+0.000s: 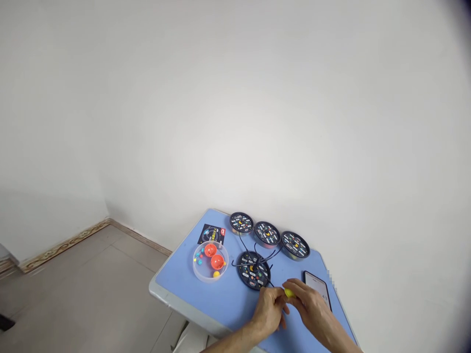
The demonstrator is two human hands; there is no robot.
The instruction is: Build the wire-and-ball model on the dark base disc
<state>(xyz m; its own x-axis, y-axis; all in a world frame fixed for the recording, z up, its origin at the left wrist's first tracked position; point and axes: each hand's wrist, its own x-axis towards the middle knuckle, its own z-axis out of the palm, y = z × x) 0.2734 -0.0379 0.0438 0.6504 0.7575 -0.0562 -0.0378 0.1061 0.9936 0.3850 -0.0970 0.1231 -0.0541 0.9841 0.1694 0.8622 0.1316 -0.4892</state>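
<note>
Between the fingers of my right hand (307,301) is a small yellow ball (289,292). My left hand (268,309) is closed close beside it, pinching the end of a thin dark rod (271,283). That rod belongs to a set of curved dark arms (259,262) spreading out above a round black base (250,279) printed with planets. Left of the base, a clear round tub (195,272) holds two orange half-shells (217,262), a yellow-orange ball (216,274) and several small coloured balls.
Three round tubs with black printed lids (267,233) stand in a row along the back of the blue table (217,304). A printed card (211,233) lies behind the clear tub. On the right, a phone (318,287) lies near my right hand. A white wall (235,122) rises behind.
</note>
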